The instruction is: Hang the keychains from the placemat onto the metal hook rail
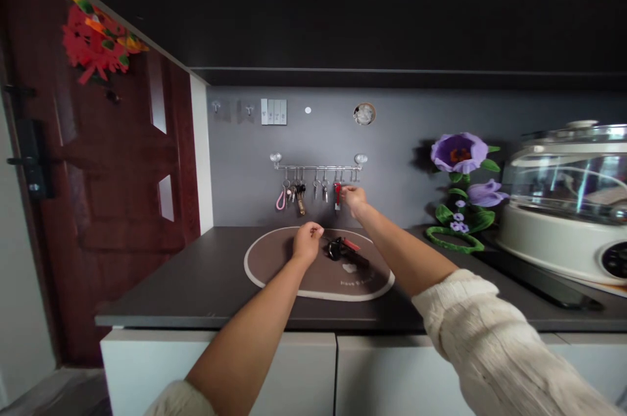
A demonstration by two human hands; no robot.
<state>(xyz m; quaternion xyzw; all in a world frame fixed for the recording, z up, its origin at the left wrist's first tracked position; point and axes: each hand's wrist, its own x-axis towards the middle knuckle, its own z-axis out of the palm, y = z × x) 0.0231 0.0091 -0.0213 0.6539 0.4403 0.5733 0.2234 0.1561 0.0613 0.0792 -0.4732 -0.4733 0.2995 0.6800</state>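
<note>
Keys on a steel rail and a fabric mat
My right hand (353, 199) touches the hanging red key (337, 194) on the steel rail (316, 168), grip unclear; my left hand (307, 241) curls loosely, empty, on the oval fabric mat (267, 259) beside the black keys (337, 247).

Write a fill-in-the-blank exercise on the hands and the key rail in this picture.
The key tag beside the right hand on the metal hook rail is ____.
Inside its pale border, the oval mat under the left hand is ____.
The looped strap at the rail's far end from the right hand is ____.
The purple artificial flower stands to the ____ of the rail.

Missing words: red; brown; pink; right.
</note>
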